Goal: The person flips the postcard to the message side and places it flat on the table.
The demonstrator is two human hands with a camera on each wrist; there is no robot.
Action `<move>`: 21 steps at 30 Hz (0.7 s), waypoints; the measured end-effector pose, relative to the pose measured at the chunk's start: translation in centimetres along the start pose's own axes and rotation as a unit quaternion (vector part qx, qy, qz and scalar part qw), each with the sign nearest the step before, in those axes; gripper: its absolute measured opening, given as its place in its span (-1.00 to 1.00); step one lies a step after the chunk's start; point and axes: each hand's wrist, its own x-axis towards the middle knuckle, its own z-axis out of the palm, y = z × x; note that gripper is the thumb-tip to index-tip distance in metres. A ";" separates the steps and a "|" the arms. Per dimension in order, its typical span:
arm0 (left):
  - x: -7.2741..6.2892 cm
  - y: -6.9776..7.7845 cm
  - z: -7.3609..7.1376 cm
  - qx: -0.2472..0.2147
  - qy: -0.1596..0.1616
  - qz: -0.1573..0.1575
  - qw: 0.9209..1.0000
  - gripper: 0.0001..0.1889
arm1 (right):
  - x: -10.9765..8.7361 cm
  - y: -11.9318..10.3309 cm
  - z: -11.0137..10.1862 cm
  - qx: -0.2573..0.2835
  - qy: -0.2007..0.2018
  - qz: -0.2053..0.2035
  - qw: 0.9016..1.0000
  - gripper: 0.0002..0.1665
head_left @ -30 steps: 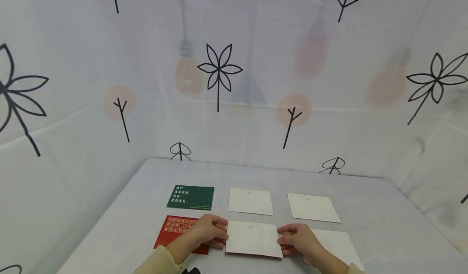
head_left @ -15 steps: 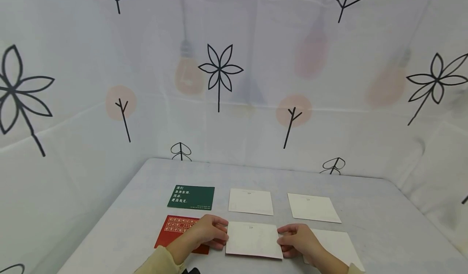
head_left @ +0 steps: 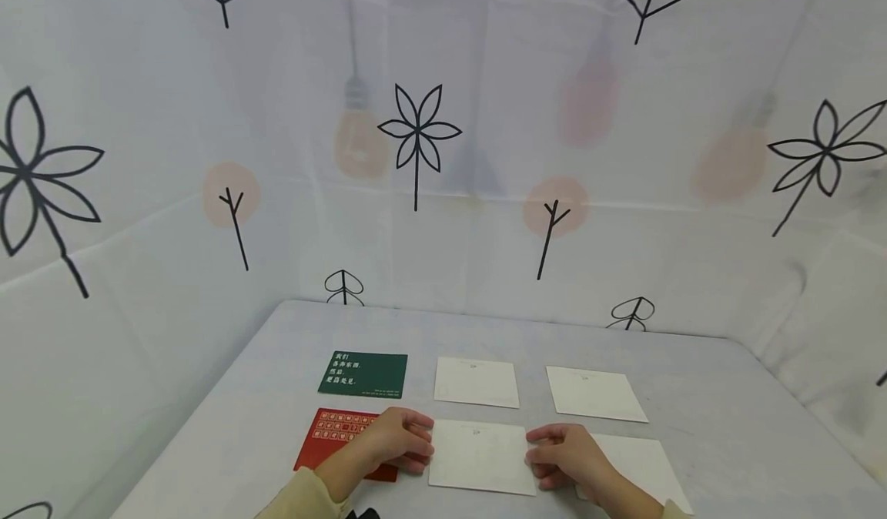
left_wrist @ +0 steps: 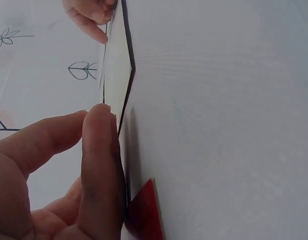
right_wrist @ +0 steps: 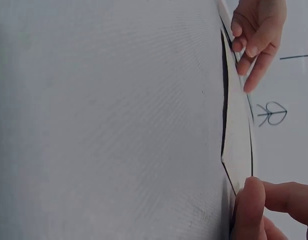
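Observation:
A white card (head_left: 481,457) with small print near its top lies level at the front middle of the table. My left hand (head_left: 396,440) pinches its left edge between thumb and fingertips. At the opposite edge, my right hand (head_left: 567,454) holds it in the same way. From the left wrist view, the thumb (left_wrist: 98,160) meets the card's edge, and a thin dark shadow line runs under the card. A red card (head_left: 322,453) with rows of pale squares is partly covered by my left hand and forearm. Another white card (head_left: 640,465) lies partly behind my right hand.
Behind the front row lie a green card (head_left: 363,374) with white lettering and two more white cards, one in the middle (head_left: 476,383) and one at the right (head_left: 596,393). A white patterned cloth (head_left: 471,257) rises behind the pale table (head_left: 728,426).
The near edge of the held white card has come down; the red strip under it that showed earlier is out of sight. Both hands have stayed at the card's sides.

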 end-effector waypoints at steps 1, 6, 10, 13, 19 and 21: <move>0.0 0.0 0.0 0.000 0.000 0.001 1.000 -0.64 | 0.0 0.0 0.0 0.002 0.001 -0.001 1.000 -0.62; 0.0 -0.2 -0.2 0.000 0.003 0.014 1.000 -0.63 | 0.0 0.0 0.1 0.007 0.008 -0.006 1.000 -0.61; 0.0 -0.2 -0.6 -0.001 0.009 0.020 1.000 -0.61 | 0.1 -0.1 0.2 0.012 0.005 -0.022 1.000 -0.60; 0.0 -0.2 -0.8 -0.005 0.016 0.021 1.000 -0.59 | 0.1 -0.2 0.3 0.019 -0.004 -0.036 0.999 -0.59; 0.0 -0.2 -1.4 -0.013 0.017 0.031 0.999 -0.58 | 0.2 -0.7 0.8 0.023 -0.008 -0.046 0.999 -0.58; -0.1 -0.2 -1.5 -0.013 0.020 0.029 0.999 -0.58 | 0.2 -0.9 1.0 0.025 -0.010 -0.047 0.999 -0.57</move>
